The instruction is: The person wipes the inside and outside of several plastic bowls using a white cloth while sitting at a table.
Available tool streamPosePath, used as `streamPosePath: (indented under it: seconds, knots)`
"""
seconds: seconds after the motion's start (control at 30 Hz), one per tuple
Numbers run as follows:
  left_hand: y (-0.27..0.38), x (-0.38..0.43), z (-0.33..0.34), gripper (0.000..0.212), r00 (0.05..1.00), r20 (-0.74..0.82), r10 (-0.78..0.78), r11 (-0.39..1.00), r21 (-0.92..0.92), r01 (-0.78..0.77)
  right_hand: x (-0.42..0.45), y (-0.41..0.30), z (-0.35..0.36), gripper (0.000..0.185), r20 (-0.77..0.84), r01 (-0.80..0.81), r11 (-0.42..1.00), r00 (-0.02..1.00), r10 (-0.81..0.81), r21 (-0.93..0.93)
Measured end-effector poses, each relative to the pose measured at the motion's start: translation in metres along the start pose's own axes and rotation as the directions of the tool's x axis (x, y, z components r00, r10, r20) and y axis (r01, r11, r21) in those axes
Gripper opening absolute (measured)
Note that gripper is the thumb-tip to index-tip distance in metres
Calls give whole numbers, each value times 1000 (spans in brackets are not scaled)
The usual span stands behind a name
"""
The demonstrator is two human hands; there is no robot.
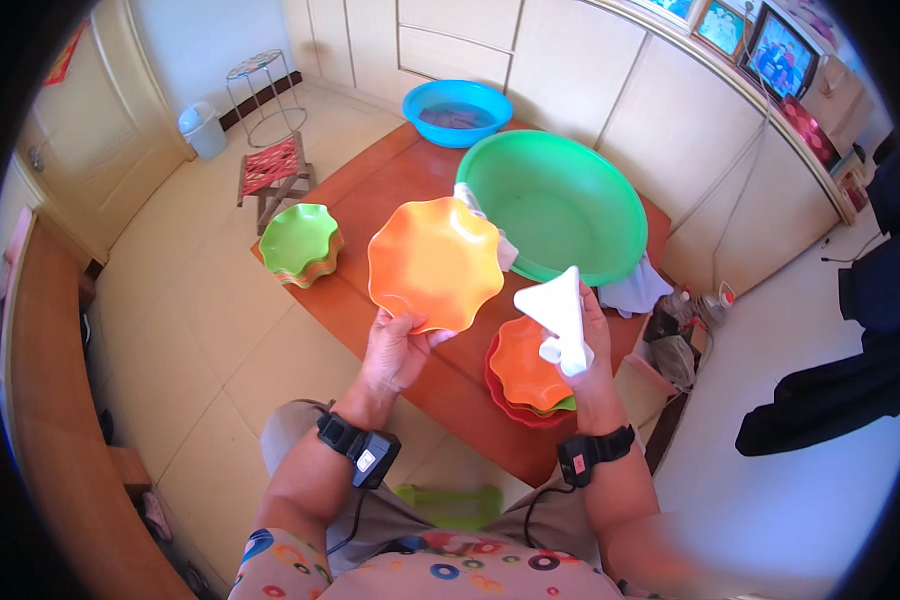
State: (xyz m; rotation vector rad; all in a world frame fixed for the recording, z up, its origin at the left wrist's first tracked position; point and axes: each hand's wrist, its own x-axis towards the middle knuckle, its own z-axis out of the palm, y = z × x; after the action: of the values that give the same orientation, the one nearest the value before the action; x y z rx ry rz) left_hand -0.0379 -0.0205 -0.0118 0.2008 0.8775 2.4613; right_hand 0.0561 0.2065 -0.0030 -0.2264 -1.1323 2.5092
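Observation:
An orange plate with a wavy rim (435, 262) is held up over the table by my left hand (403, 349), thumb on its near edge. My right hand (589, 337) grips a bunched white cloth (559, 307) just right of the plate. Below that cloth, a stack of wavy plates (529, 364) lies on the red-brown table (450, 405), orange on top with green and red ones beneath. Another stack, topped by a green wavy plate (298, 238), stands at the table's left corner.
A large green basin (555, 210) and a smaller blue basin (457, 135) stand at the far side. A light cloth (634, 289) lies by the green basin. Beyond the table are a folding stool (274, 165), a round metal stool (253, 66) and plastic bottles (709, 306).

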Motion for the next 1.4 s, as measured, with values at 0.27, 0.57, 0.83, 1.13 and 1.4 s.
streamPosePath:
  seconds: [0.27, 0.57, 0.83, 1.13, 1.4]
  knots:
    - [-3, -6, -1, 50, 993, 86, -83, 982, 177, 66, 16, -12, -19, 47, -39, 102, 969, 995, -96, 224]
    - [-32, -18, 17, 68, 959, 132, -252, 922, 332, 197, 5, -5, 3, 85, 220, 322, 856, 943, -251, -405]
    - [-41, -18, 16, 82, 925, 172, -340, 864, 445, 234, -3, 20, 7, 53, 492, 516, 125, 852, -179, -847]
    - [-45, -22, 14, 88, 880, 73, -469, 775, 511, 371, -14, 27, 20, 34, 540, 553, 216, 833, -124, -805]
    - [-45, -27, 15, 75, 914, 152, -377, 852, 444, 278, -21, 23, 19, 24, 589, 562, 192, 796, 139, -804]
